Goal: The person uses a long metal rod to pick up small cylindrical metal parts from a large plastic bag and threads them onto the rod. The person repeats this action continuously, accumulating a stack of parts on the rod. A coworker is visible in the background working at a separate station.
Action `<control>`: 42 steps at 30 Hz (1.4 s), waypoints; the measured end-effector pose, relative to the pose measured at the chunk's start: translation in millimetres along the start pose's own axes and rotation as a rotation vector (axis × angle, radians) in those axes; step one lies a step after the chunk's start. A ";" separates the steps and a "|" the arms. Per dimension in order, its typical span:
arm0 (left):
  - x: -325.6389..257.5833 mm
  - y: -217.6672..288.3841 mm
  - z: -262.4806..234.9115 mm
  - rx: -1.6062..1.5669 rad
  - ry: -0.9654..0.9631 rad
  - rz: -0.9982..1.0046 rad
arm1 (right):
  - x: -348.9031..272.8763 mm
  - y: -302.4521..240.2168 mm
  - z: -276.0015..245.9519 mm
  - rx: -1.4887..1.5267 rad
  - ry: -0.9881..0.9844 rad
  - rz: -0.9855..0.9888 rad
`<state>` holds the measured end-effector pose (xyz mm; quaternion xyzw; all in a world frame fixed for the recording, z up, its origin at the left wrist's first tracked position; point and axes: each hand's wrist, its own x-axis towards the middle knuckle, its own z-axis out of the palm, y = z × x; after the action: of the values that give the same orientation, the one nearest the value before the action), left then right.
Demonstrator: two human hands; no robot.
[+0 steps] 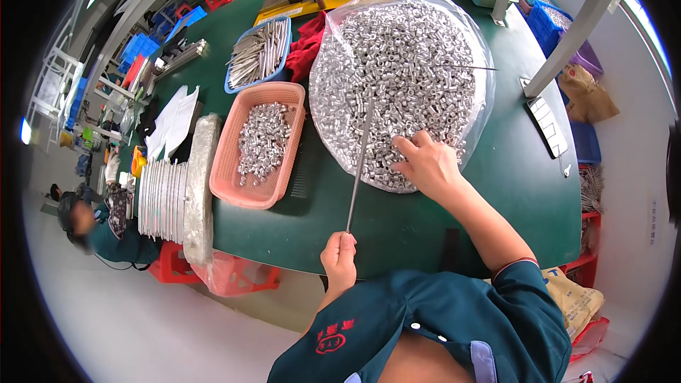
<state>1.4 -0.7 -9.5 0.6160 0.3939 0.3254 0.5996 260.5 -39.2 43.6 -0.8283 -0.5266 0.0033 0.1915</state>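
Note:
My left hand [339, 261] is closed around the lower end of a thin metal rod [357, 177]. The rod slants up and away, its far end over a heap of small silver metal sleeves [404, 57]. This heap fills a wide round container lined with clear plastic [484, 92]. At the heap's near right side is my right hand [431, 169], its bent fingers apart and touching the sleeves. Whether a sleeve lies under those fingertips is hard to see. A second thin rod [468, 67] lies across the heap's right part.
Left of the heap stand a pink basket [221, 170] of small metal pieces and a blue tray [230, 87] of metal rods. A red cloth [306, 46] lies beside them. A phone-like device [546, 128] rests near a metal post [567, 46]. A co-worker [106, 223] is at far left.

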 end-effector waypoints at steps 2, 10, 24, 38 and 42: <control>-0.3 0.7 1.4 0.018 -0.004 0.019 | 2.7 1.3 6.5 -0.007 0.045 -0.039; -0.9 1.4 2.1 0.043 0.008 0.052 | 18.0 14.8 35.0 -0.066 0.370 -0.308; -0.8 2.9 0.5 0.116 0.017 0.033 | 76.9 41.1 7.8 2.036 -0.128 0.625; 1.7 10.9 3.2 0.205 0.010 0.025 | 77.1 53.4 15.7 2.522 -0.511 0.437; 3.0 8.9 3.4 0.205 0.004 0.014 | 76.5 56.6 15.0 2.551 -0.529 0.415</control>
<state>6.7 0.6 -1.1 0.6761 0.4221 0.2887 0.5304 340.7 11.2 26.5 -0.1066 -0.0393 0.6840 0.7205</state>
